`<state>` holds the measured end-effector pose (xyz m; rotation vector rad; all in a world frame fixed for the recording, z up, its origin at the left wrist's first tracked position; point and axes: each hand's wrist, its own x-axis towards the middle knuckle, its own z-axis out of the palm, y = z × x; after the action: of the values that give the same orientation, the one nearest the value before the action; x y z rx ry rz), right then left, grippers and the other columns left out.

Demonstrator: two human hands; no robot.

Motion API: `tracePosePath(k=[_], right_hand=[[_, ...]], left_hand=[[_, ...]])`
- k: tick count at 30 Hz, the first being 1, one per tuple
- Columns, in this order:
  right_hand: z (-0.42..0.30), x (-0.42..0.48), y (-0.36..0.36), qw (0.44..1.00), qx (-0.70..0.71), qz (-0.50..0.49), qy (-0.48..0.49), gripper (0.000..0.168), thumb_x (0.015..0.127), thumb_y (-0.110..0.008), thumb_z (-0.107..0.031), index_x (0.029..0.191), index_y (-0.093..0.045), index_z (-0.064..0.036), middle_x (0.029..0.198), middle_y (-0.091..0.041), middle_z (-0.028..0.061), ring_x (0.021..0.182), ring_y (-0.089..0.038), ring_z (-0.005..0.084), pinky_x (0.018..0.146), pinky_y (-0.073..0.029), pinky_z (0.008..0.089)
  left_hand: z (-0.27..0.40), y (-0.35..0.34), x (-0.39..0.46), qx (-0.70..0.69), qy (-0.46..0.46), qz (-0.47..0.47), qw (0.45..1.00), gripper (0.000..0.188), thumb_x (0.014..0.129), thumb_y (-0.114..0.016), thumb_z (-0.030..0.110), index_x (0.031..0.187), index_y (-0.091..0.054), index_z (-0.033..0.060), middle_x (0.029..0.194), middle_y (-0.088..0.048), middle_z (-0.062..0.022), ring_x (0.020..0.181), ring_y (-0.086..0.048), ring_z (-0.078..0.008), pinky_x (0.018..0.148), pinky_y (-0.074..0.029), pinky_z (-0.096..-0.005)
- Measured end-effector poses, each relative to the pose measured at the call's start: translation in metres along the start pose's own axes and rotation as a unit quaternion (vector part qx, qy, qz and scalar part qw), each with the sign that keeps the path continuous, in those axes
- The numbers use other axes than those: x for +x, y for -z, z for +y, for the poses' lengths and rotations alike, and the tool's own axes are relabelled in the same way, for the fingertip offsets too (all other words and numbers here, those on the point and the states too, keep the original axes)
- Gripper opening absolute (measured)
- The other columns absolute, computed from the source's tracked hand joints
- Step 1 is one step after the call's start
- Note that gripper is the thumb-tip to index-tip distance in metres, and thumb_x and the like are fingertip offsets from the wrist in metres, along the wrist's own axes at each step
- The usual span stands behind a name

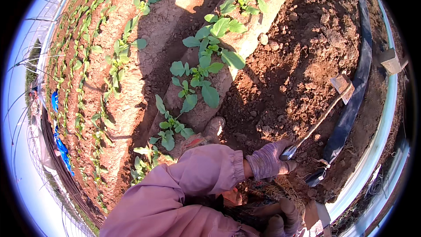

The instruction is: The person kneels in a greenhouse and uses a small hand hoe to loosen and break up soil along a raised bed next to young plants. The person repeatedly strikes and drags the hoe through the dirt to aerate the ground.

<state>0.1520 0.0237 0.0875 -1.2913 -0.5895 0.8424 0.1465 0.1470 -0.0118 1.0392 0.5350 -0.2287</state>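
My left hand [268, 159], in a striped knit glove below a pink elastic cuff, is shut on a hand hoe [317, 123]. The hoe's thin, soil-crusted shaft runs up and right from a shiny part at the glove to a squarish, earth-stained blade [343, 87]. That blade is beside a black hose [363, 56]; I cannot tell whether they touch. Low in the picture is my gloved right hand [284, 219], fingers bent, partly cut off by the frame's edge and in shadow. Whether it grips anything is hidden. Loose brown soil [289, 82] lies around the hoe.
Leafy seedlings [204, 65] grow in a row left of the loose soil, next to my shoe [213, 128]. More seedling rows [115, 62] stand farther left. A pale rail [386, 118] curves along the right, near a block [389, 61]. Blue sheeting [62, 149] lies far left.
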Motion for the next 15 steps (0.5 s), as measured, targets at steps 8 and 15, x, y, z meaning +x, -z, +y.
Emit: tracePosePath(k=[8, 15], right_hand=[[-0.001, 0.078, 0.026, 0.976, 0.030, 0.112, -0.183, 0.044, 0.082, -0.054, -0.030, 0.117, -0.046, -0.003, 0.065, -0.055, 0.0054, 0.061, -0.053, 0.0138, 0.063, -0.044, 0.0282], [0.005, 0.102, 0.042, 0.906, 0.032, 0.133, -0.402, 0.034, 0.084, -0.049, -0.007, 0.118, -0.045, -0.002, 0.068, -0.049, -0.0005, 0.060, -0.045, 0.0063, 0.055, -0.040, 0.0201]], left_hand=[[0.026, 0.036, 0.066, -0.002, 0.025, 0.071, 0.997, 0.046, 0.076, -0.062, 0.014, 0.114, -0.041, 0.0013, 0.079, -0.053, -0.0040, 0.066, -0.052, -0.0099, 0.058, -0.046, -0.0247], [-0.003, 0.039, 0.088, 0.137, 0.109, 0.140, 0.975, 0.043, 0.074, -0.061, 0.016, 0.110, -0.043, 0.0008, 0.074, -0.055, -0.0123, 0.063, -0.053, -0.0164, 0.058, -0.045, -0.0314]])
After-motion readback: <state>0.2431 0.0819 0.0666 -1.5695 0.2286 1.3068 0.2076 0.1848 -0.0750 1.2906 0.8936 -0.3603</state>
